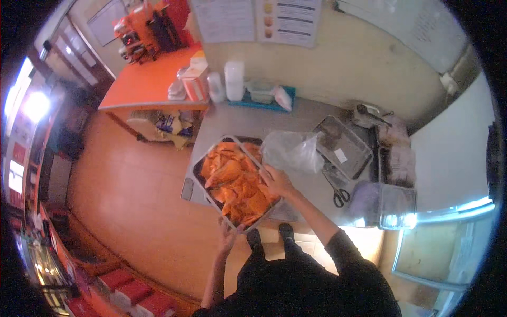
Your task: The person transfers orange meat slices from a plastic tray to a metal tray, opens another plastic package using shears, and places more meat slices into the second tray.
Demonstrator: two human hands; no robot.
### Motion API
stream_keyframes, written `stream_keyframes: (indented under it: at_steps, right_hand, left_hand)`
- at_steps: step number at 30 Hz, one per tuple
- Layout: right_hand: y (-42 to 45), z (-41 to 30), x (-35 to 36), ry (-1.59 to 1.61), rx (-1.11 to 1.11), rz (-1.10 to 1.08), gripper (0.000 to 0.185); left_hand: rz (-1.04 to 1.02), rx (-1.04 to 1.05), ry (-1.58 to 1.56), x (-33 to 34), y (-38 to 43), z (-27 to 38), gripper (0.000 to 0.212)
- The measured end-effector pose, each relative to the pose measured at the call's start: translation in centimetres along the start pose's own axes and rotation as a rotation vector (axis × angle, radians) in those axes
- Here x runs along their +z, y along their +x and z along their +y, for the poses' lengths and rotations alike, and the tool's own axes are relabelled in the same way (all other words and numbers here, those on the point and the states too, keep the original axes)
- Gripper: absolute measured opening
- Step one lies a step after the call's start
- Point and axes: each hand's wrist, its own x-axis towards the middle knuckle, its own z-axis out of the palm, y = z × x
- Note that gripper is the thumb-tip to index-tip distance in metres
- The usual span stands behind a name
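Observation:
A rectangular clear plastic container (pixel 219 209) full of orange-coated food pieces (pixel 237 178), possibly marinated meat, is held at the near edge of a metal worktop (pixel 222 119). My left hand (pixel 229 235) grips its near lower corner, and my right hand (pixel 278 182) holds the right side by the rim. Part of another dark container with similar orange food shows behind its far edge. Just right of it lies a clear plastic bag (pixel 293 150). Scissors with black handles (pixel 340 197) rest farther right on the worktop, beside an empty-looking clear container (pixel 348 148).
A teal tray (pixel 257 104) with small containers stands against the wall. An orange counter (pixel 146 79) adjoins at the far left. More clear containers (pixel 398 202) stand at the right end. Red boxes (pixel 130 287) sit low at the near left.

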Motion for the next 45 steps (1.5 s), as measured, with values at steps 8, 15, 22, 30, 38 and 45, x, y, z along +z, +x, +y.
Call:
stream_keyframes:
  at_steps: [8,15,22,30,38,45]
  right_hand:
    - [2.0,2.6,-1.3,-0.263,-0.198,0.077,0.03]
    - [-3.4,9.0,-5.8,-0.837,0.065,0.237,0.047]
    - [-7.3,9.8,-8.3,-0.633,0.1,0.477,0.03]
    - [-16.0,16.2,-16.3,-0.722,0.526,0.446,0.021]
    - [-17.8,17.7,-9.9,-0.962,0.386,0.574,0.035]
    - [-22.5,14.9,-11.0,-0.632,0.539,0.486,0.03]
  left_hand:
    - [0.171,0.09,0.232,1.1,2.8,-4.9,0.06]
    - [0.705,-0.025,0.061,-1.7,4.7,-8.9,0.047]
    - [1.073,0.416,0.756,0.1,4.6,0.1,0.035]
    - [0.05,0.681,0.466,17.3,4.5,9.3,0.016]
    - [-0.541,0.849,0.775,38.8,8.9,4.8,0.031]
    - [-0.371,0.944,1.259,44.9,14.5,0.5,0.046]
